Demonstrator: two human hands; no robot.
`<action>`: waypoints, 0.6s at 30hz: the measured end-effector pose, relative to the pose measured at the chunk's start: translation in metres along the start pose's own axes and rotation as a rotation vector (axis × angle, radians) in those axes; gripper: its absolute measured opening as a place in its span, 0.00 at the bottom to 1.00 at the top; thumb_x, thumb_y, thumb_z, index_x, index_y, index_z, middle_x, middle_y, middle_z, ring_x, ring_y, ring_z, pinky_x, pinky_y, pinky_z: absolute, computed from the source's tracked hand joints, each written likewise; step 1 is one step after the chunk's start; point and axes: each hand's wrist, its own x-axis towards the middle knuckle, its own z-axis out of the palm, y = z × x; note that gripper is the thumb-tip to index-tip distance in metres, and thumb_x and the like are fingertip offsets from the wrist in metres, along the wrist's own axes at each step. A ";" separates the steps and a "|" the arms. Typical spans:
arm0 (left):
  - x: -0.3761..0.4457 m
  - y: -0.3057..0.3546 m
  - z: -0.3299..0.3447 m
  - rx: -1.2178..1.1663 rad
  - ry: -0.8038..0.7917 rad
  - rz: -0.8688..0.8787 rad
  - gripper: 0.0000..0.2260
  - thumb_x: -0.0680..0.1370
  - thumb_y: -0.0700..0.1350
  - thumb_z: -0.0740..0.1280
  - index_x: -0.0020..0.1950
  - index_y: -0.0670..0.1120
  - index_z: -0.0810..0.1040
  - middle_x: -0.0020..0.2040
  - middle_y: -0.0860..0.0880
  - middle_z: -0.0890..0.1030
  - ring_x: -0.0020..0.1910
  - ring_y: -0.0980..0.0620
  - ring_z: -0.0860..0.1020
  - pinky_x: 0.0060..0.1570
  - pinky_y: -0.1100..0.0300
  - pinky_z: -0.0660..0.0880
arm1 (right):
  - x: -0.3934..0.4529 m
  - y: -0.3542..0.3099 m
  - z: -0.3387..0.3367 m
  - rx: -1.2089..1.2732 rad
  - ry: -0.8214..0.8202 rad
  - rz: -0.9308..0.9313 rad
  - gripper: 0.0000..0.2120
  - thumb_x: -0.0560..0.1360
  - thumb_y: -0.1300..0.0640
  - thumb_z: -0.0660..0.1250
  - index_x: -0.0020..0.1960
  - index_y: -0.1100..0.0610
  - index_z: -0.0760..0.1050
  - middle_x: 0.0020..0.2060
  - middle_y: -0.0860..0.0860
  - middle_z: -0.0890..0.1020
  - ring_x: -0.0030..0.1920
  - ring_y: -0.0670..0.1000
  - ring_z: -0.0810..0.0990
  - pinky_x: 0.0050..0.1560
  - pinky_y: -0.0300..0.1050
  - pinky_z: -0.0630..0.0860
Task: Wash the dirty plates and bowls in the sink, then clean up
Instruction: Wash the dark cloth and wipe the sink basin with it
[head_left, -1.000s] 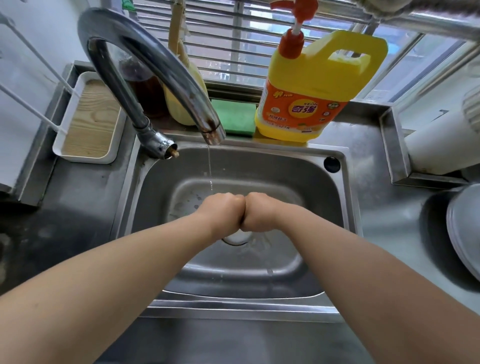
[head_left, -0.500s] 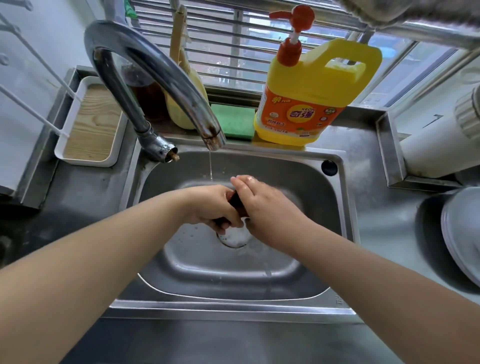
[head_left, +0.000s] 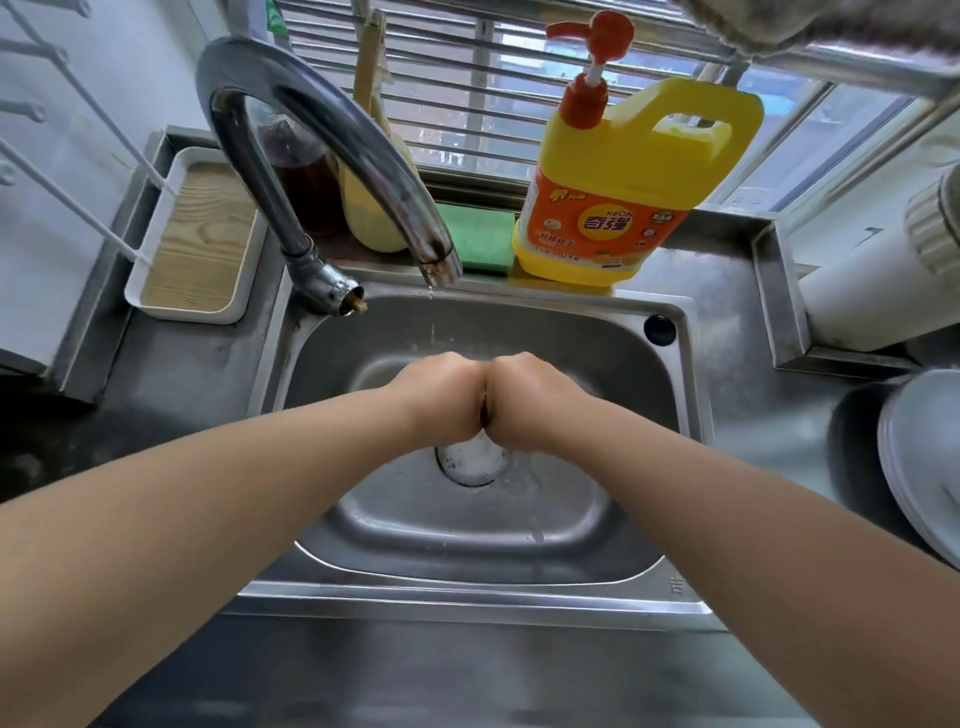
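Observation:
My left hand (head_left: 441, 395) and my right hand (head_left: 535, 400) are pressed together, knuckles up, low in the steel sink (head_left: 623, 364) just above the foamy drain (head_left: 470, 462). A sliver of a small dark thing (head_left: 484, 410) shows in the gap between them, and both hands squeeze it. The fingers point down and are hidden. A thin trickle of water (head_left: 431, 322) drips from the curved faucet (head_left: 332, 119) just behind my left hand. Washed plates (head_left: 919, 467) lean at the right edge of the counter.
A yellow detergent bottle (head_left: 623, 187) with a red pump and a green sponge (head_left: 480, 234) stand on the ledge behind the sink. A white tray (head_left: 197, 234) with a wood-grain bottom sits at the left. A white cylinder (head_left: 883, 270) lies at the right.
Half a second ago my right hand lay over the left, rubbing the dark thing; now both hands are side by side again, knuckles pressed together. The water trickle has thinned.

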 end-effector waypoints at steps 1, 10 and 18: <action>-0.002 0.000 -0.002 -0.013 0.018 -0.014 0.05 0.75 0.39 0.60 0.40 0.46 0.71 0.36 0.50 0.73 0.39 0.46 0.74 0.36 0.58 0.66 | 0.002 0.001 -0.002 0.054 -0.037 0.023 0.10 0.72 0.65 0.63 0.33 0.56 0.68 0.31 0.51 0.72 0.29 0.50 0.70 0.26 0.41 0.64; -0.006 0.001 -0.014 -0.126 0.175 -0.069 0.16 0.76 0.47 0.66 0.59 0.44 0.65 0.45 0.44 0.78 0.41 0.41 0.75 0.36 0.54 0.66 | 0.010 0.024 -0.021 0.615 -0.312 0.046 0.08 0.68 0.63 0.71 0.45 0.55 0.75 0.32 0.52 0.76 0.32 0.50 0.73 0.30 0.41 0.71; -0.029 -0.008 0.019 -1.417 -0.010 -0.297 0.20 0.71 0.46 0.75 0.60 0.44 0.75 0.52 0.43 0.82 0.46 0.50 0.80 0.44 0.59 0.80 | -0.020 0.041 0.034 1.309 -0.041 0.161 0.13 0.77 0.56 0.68 0.60 0.56 0.72 0.56 0.55 0.80 0.57 0.52 0.80 0.59 0.52 0.78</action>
